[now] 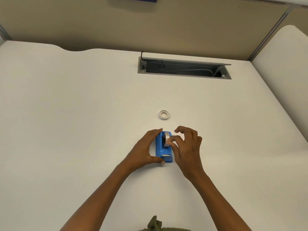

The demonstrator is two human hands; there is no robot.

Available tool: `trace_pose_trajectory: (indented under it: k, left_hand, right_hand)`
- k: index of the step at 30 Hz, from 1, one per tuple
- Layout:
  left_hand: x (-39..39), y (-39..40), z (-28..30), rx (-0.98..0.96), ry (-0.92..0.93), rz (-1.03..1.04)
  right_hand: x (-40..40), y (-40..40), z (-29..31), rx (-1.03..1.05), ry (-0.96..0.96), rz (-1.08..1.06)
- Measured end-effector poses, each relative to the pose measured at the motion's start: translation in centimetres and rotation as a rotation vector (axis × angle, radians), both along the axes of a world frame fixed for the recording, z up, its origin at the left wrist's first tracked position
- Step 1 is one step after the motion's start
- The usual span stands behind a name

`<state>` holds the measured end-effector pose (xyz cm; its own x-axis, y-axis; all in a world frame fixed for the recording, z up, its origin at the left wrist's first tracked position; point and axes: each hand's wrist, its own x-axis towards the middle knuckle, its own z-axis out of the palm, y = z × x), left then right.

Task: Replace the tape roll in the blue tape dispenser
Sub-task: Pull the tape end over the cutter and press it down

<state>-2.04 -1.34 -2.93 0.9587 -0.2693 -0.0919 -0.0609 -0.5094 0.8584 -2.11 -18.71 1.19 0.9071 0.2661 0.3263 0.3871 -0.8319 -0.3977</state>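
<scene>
The blue tape dispenser (160, 151) stands on the white desk (83, 114) with its metal cutter facing me. My left hand (146, 147) clasps its left side, thumb at the near corner and fingers at the far end. A white tape roll (166, 139) sits upright in the dispenser's cradle. My right hand (186, 145) pinches this roll between thumb and forefinger from the right, the other fingers spread above. A second, thinner white tape roll (164, 115) lies flat on the desk a short way beyond the dispenser.
An open grey cable tray (183, 68) with cords inside is sunk into the desk at the back. Beige partition walls (166, 27) stand behind, and a second desk surface (283, 64) adjoins at the right. Green fabric (155, 225) shows at the bottom edge.
</scene>
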Motion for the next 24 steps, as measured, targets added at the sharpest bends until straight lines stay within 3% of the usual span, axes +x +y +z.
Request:
trace_pose_trajectory:
  k: [24]
  left_hand:
    - [-0.1, 0.0, -0.3, 0.007, -0.038, 0.012]
  right_hand:
    - [-3.7, 0.1, -1.2, -0.011, -0.237, -0.101]
